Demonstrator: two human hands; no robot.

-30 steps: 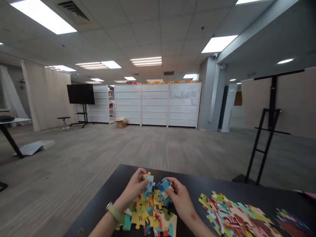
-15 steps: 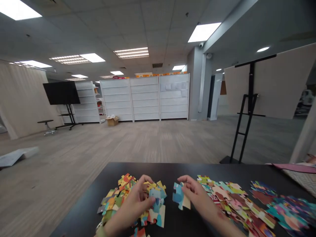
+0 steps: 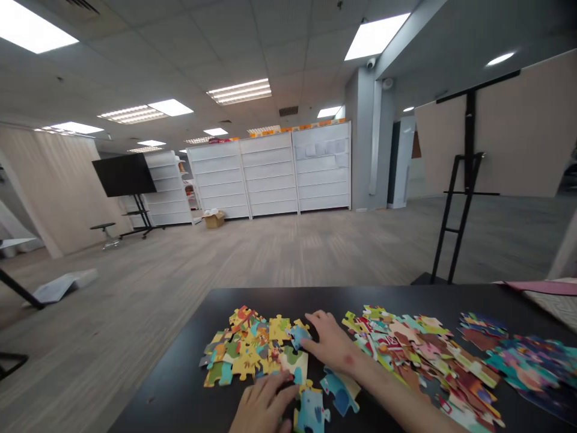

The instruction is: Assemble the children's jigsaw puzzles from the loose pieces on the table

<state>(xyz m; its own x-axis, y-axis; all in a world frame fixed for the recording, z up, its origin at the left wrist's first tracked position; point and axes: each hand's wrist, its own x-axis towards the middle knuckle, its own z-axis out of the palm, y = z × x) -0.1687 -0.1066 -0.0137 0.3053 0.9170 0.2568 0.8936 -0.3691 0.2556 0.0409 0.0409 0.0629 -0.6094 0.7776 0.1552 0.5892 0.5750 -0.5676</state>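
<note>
A pile of colourful loose puzzle pieces [image 3: 246, 346] lies on the black table [image 3: 180, 385]. My right hand [image 3: 331, 343] rests flat over the table with its fingers stretched toward a blue piece [image 3: 297, 334] at the pile's right edge. My left hand [image 3: 265, 406] lies near the bottom of the view, fingers spread flat on the table beside a blue piece [image 3: 311, 412]. Another blue piece [image 3: 340, 391] lies under my right forearm. Neither hand grips anything.
A second spread of puzzle pieces [image 3: 419, 355] covers the table to the right, with more pieces [image 3: 527, 361] at the far right. A black stand [image 3: 455, 198] rises behind the table. White shelving [image 3: 270, 174] and a screen [image 3: 124, 174] stand across the room.
Both hands let go of the blue pieces they held. The right hand moved left to the pile's edge and the left hand drew back toward me; the view tilted down slightly.
</note>
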